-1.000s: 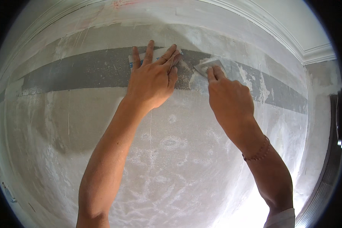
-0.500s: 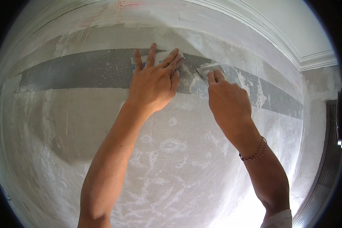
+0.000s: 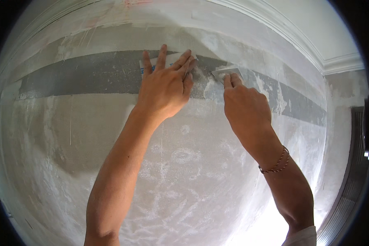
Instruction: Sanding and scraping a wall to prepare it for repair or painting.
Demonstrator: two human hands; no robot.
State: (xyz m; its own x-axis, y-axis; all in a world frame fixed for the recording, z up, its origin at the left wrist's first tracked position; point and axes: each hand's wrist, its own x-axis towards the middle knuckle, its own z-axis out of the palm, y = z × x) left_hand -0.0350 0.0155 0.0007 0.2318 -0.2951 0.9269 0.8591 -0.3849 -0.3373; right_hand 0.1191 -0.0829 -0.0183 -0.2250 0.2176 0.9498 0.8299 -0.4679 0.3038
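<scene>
My left hand (image 3: 164,90) spreads its fingers over a white sheet (image 3: 147,67) with blue print and a reddish-brown part near the index finger and thumb, pressing it on the dark grey band (image 3: 104,71) across the wall. To its right, my right hand (image 3: 246,102) holds a flat grey scraper (image 3: 238,71), two fingers extended on the plate and the others curled. The plate lies against a patchy, whitish part of the band; its handle, if any, is hidden by the hand.
The plastered wall (image 3: 184,164) is mottled and streaked below and above the band. A white moulding (image 3: 340,62) runs along the ceiling (image 3: 320,28). At the right are a wall corner and a dark frame (image 3: 348,172) with ribbed metal. Bright glare covers the lower right.
The view has shifted slightly, putting the moulding's corner lower in the picture. Both hands keep nearly the same places and grips, with only small shifts of the scraper and sheet.
</scene>
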